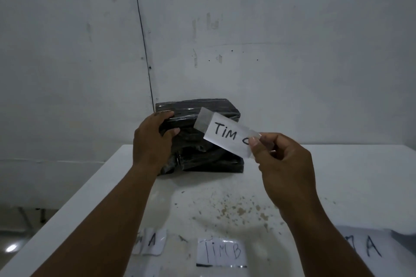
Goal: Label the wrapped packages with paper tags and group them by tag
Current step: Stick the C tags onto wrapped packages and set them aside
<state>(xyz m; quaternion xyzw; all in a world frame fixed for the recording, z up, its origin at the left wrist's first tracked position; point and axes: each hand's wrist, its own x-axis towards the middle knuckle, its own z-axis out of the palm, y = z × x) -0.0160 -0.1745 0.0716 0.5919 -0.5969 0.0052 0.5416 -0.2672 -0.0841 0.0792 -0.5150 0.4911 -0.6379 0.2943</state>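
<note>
While left hand [153,141] grips package [216,110], right hand [286,164] pinches tag [227,134].

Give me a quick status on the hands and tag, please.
Left hand steadies black package. Right hand pinches "TIM" tag, not yet stuck. Nothing blocking.

held tag [227,134] "TiM", table tag [221,253] "TiM B"

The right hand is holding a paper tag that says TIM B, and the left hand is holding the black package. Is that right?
Not quite. In the head view the tag pinched in the right hand reads TIM and then a letter that looks like a C, partly hidden by the thumb. The TIM B tag lies on the table. The left hand does hold the black package.
</note>
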